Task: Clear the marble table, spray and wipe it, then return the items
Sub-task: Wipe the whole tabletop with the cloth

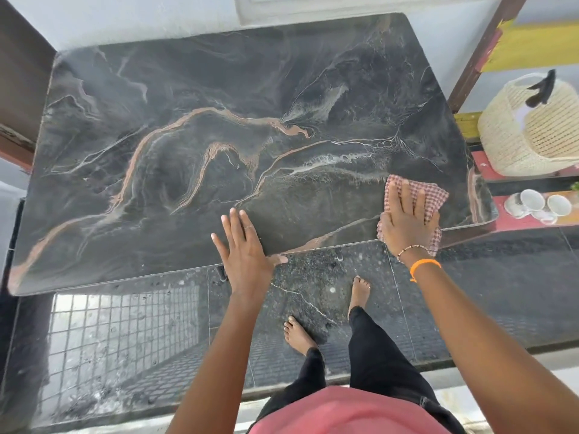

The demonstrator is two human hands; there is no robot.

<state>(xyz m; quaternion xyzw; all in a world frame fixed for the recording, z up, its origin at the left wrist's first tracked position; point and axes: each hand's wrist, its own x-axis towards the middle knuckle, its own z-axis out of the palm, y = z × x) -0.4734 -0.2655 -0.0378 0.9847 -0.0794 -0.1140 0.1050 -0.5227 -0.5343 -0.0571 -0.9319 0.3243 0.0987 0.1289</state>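
Off the tabletop's right end, a woven basket and white cups sit on a side shelf; the basket's contents cannot be seen. The right hand, fingers spread, presses a checked cloth flat near the front right corner. The left hand lies open, palm down, on the front edge.

Right hand flat on checked cloth at marble table edge

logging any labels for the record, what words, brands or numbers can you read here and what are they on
None: no readable text anywhere in view.
The marble table, checked cloth, woven basket and white cups carry no visible lettering.
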